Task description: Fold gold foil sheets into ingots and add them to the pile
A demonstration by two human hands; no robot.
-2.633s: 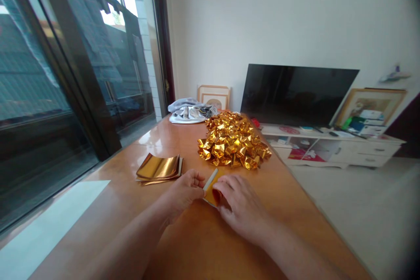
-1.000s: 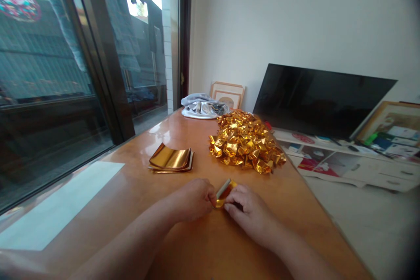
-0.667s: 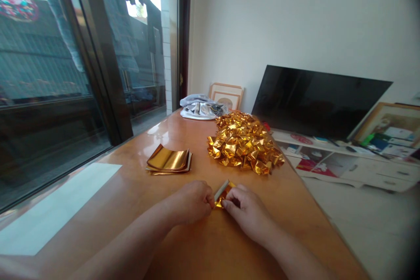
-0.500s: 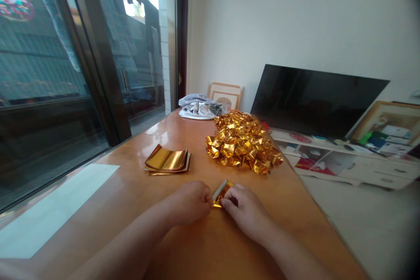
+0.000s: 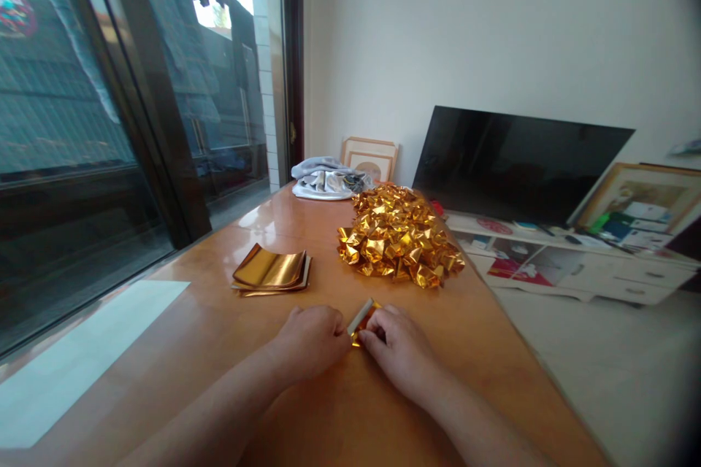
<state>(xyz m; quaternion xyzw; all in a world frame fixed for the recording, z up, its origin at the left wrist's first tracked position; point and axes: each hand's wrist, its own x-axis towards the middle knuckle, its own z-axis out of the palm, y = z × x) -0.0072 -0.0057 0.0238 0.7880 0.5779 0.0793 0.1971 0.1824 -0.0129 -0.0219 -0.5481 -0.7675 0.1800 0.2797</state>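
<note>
Between my hands, close to the wooden table (image 5: 307, 408), is a sheet of gold foil paper (image 5: 361, 317) with a pale folded strip along its upper left side. My left hand (image 5: 318, 339) is closed at the sheet's left corner, its fingertips partly hidden. From the other side my right hand (image 5: 397, 343) pinches the sheet between thumb and fingers. A stack of flat gold foil sheets (image 5: 271, 268) lies beyond my left hand. Past my right hand is a big heap of folded gold foil pieces (image 5: 399, 237).
A pale sheet (image 5: 98, 357) lies along the table's left edge, beside the glass door (image 5: 82, 160). A grey-white cloth bundle (image 5: 326, 179) sits at the far end. On the right, a television (image 5: 515, 164) stands on a white cabinet (image 5: 596, 273).
Both hands stay on the foil sheet, and the right fingers now cover more of it. The whole view has shifted slightly, with things appearing a bit further left.
</note>
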